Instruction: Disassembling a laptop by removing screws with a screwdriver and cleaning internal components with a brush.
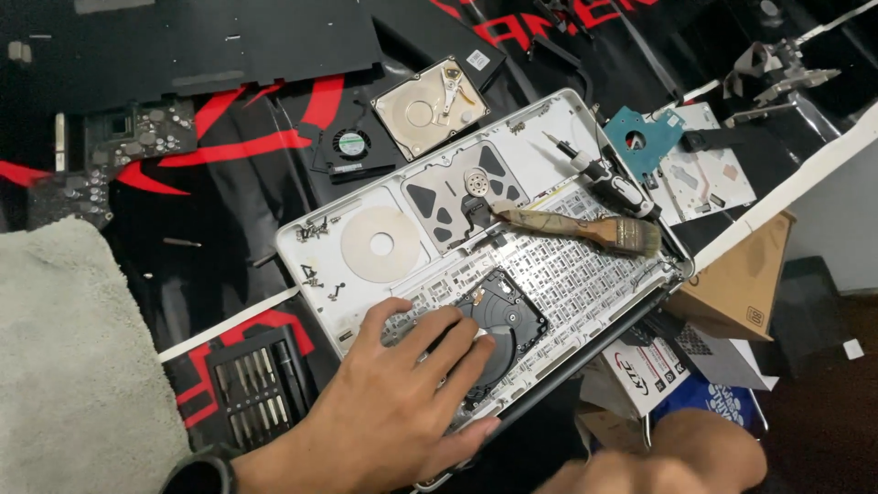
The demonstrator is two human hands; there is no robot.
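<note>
The opened silver laptop shell (585,119), a thin metal tray with rounded corners, lies diagonally on the black desk mat with red graphics (229,146), stripped to the perforated back of its keyboard. Near its lower end sits the black hard-drive frame holding a dark glossy platter (508,334). The left hand (393,402) rests palm down there, fingers spread apart, their tips touching the platter and the shell beside it. The right hand (677,462) is a blur at the bottom edge; whether its fingers are apart or closed cannot be told.

At 11 o'clock from the platter a flat silver disc (380,244) lies on the shell; at 2 o'clock lies a worn paintbrush with a mottled wooden handle (585,229), and beyond it a black-and-white screwdriver (604,178). At 12 o'clock, off the shell, sit a second open hard drive with a pale platter (428,108) and a small black fan (352,146). At 9 o'clock lie a black tray of screwdriver bits (251,384) and a fuzzy grey towel (73,366). At 3 o'clock stands a brown cardboard box (745,284).
</note>
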